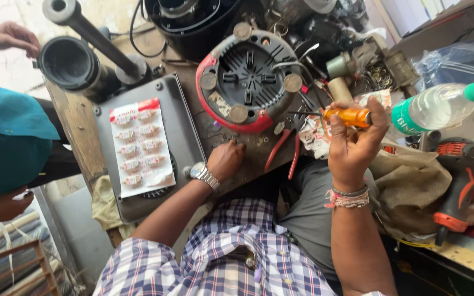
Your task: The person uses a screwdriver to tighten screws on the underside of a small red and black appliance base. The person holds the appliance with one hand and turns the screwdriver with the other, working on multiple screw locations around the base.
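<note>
My right hand [357, 140] is raised over the bench, shut on an orange-handled screwdriver [348, 116] whose shaft points left toward a round red-and-black appliance base [248, 79] lying upside down. My left hand [226, 159], with a metal wristwatch, rests knuckles-down on the wooden bench just below that base; its fingers are curled, and I cannot tell whether they pinch anything small. Red-handled pliers [281, 151] lie between my two hands.
A grey tray [185, 129] carries a card of small blister-packed parts [138, 145]. A clear bottle with a green cap [440, 107] and a red-black drill [467, 175] sit right. Another person in teal stands left, one hand [9, 35] near a black cylinder [72, 63].
</note>
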